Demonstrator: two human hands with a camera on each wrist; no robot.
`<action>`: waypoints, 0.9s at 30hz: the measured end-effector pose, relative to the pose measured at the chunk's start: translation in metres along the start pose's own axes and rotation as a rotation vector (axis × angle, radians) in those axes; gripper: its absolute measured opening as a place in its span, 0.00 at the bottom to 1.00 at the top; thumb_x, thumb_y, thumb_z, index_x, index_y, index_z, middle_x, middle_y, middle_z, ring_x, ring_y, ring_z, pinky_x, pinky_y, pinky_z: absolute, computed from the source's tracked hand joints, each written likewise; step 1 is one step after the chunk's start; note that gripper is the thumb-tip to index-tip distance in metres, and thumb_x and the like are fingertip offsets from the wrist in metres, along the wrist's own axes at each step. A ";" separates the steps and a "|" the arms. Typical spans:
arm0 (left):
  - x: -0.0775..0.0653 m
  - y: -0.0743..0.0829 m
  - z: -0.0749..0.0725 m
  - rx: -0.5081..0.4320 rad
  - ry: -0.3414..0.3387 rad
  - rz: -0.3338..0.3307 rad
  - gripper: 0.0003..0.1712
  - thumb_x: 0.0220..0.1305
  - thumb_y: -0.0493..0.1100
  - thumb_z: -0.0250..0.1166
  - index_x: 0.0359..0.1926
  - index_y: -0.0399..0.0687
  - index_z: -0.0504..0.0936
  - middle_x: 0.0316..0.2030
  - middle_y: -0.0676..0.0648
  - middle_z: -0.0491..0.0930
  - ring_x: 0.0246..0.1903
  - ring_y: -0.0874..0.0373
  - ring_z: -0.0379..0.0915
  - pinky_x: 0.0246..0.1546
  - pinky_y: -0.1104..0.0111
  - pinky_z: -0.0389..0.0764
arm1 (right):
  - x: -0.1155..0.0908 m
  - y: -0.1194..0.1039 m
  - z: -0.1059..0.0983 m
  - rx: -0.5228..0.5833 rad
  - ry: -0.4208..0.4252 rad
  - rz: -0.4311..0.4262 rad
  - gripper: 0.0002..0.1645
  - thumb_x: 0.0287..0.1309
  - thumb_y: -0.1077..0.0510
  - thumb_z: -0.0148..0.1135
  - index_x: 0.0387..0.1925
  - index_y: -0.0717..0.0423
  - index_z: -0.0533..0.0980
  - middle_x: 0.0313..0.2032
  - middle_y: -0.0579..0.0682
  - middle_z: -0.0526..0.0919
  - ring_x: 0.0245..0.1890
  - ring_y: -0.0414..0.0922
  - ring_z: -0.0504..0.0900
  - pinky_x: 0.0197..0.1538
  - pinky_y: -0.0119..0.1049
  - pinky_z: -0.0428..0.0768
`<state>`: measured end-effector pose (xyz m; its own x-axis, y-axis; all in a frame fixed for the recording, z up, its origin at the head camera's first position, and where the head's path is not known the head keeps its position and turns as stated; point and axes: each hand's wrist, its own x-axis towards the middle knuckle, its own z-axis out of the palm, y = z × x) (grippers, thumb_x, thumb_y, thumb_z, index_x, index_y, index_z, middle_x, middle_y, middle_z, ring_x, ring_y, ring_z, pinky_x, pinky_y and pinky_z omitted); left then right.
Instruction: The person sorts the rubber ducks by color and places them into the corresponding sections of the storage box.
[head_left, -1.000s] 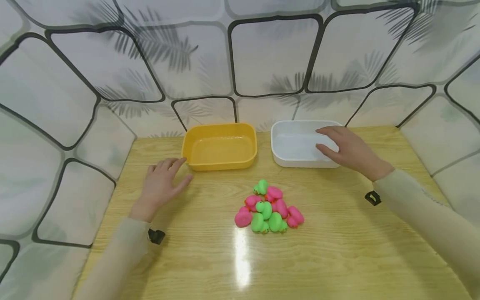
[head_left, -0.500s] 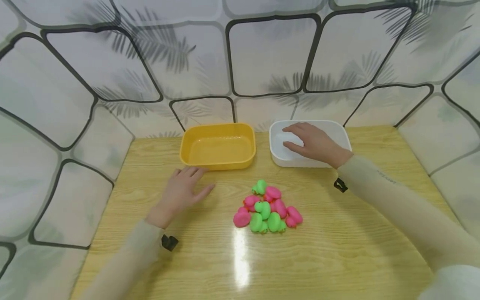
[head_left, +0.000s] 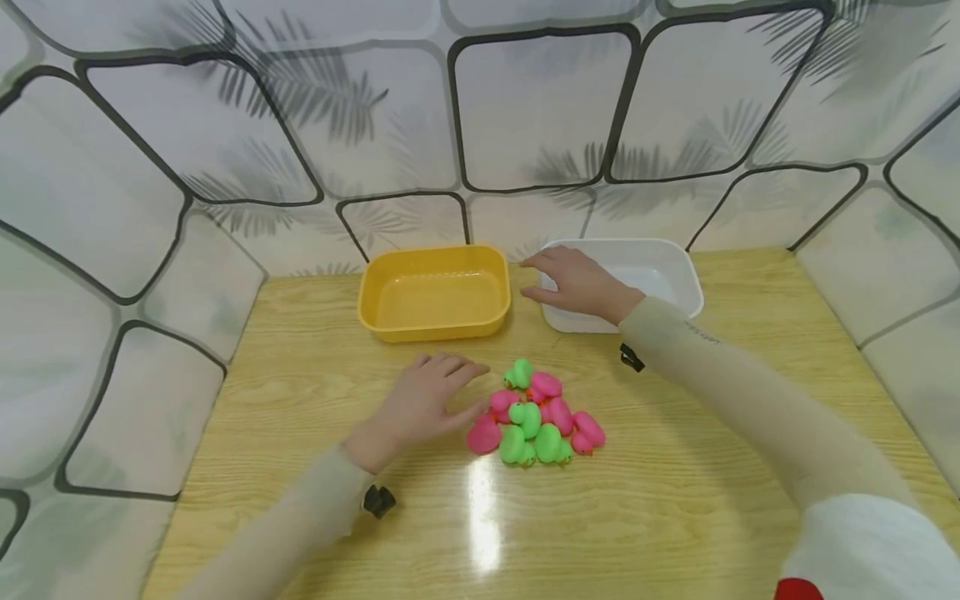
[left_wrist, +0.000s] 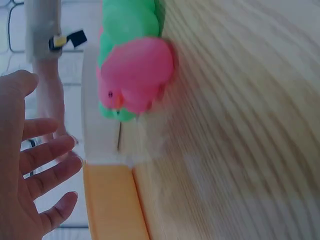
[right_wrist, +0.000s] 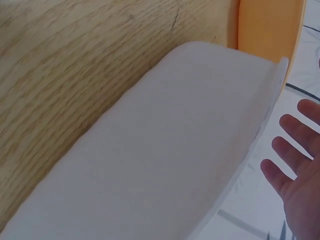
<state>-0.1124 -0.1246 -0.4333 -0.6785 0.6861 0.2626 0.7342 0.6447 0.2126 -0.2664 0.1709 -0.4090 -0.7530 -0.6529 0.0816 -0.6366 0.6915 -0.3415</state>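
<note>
Pink and green toy ducks lie in a loose cluster mid-table, among them a green duck and a pink duck. My left hand hovers at the cluster's left side, fingers spread, thumb tip close to a pink duck. In the left wrist view that hand holds nothing, and a pink duck shows in front of it. My right hand is over the left end of the white tray, fingers extended toward the yellow tray. The right wrist view shows this hand beside the white tray's wall, gripping nothing.
Both trays stand side by side at the back of the wooden table, close to the patterned cloth backdrop. Cloth also rises along the left and right sides. The right forearm reaches across the table's right half.
My left hand has moved right, from beside the yellow tray to the ducks. My right hand has slid left across the white tray to its left end. The ducks and trays stay put.
</note>
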 end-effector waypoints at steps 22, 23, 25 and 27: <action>0.068 0.089 0.034 0.108 -0.245 0.283 0.21 0.74 0.62 0.62 0.59 0.62 0.85 0.51 0.57 0.84 0.55 0.59 0.76 0.62 0.60 0.72 | 0.025 -0.015 0.016 -0.081 -0.125 0.019 0.44 0.72 0.37 0.60 0.75 0.63 0.66 0.75 0.62 0.67 0.77 0.63 0.60 0.77 0.60 0.56; 0.070 0.091 0.036 0.118 -0.256 0.282 0.20 0.74 0.63 0.62 0.59 0.62 0.85 0.52 0.57 0.83 0.55 0.59 0.76 0.61 0.60 0.72 | 0.025 -0.015 0.016 -0.084 -0.124 0.021 0.44 0.72 0.37 0.60 0.75 0.63 0.66 0.75 0.63 0.67 0.77 0.63 0.60 0.77 0.61 0.56; 0.074 0.094 0.039 0.128 -0.277 0.278 0.20 0.74 0.63 0.61 0.58 0.63 0.85 0.51 0.57 0.83 0.54 0.59 0.75 0.59 0.61 0.71 | 0.025 -0.015 0.016 -0.085 -0.122 0.021 0.44 0.72 0.37 0.61 0.74 0.64 0.67 0.75 0.63 0.67 0.77 0.64 0.59 0.77 0.61 0.56; 0.077 0.098 0.040 0.148 -0.294 0.277 0.20 0.75 0.63 0.61 0.58 0.63 0.85 0.51 0.57 0.82 0.53 0.59 0.74 0.57 0.62 0.70 | 0.025 -0.015 0.016 -0.085 -0.119 0.018 0.44 0.72 0.37 0.61 0.74 0.64 0.67 0.74 0.62 0.68 0.77 0.64 0.59 0.76 0.61 0.57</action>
<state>-0.0935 0.0044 -0.4301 -0.4494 0.8933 0.0070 0.8931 0.4490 0.0284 -0.2729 0.1397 -0.4170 -0.7429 -0.6684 -0.0373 -0.6385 0.7241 -0.2607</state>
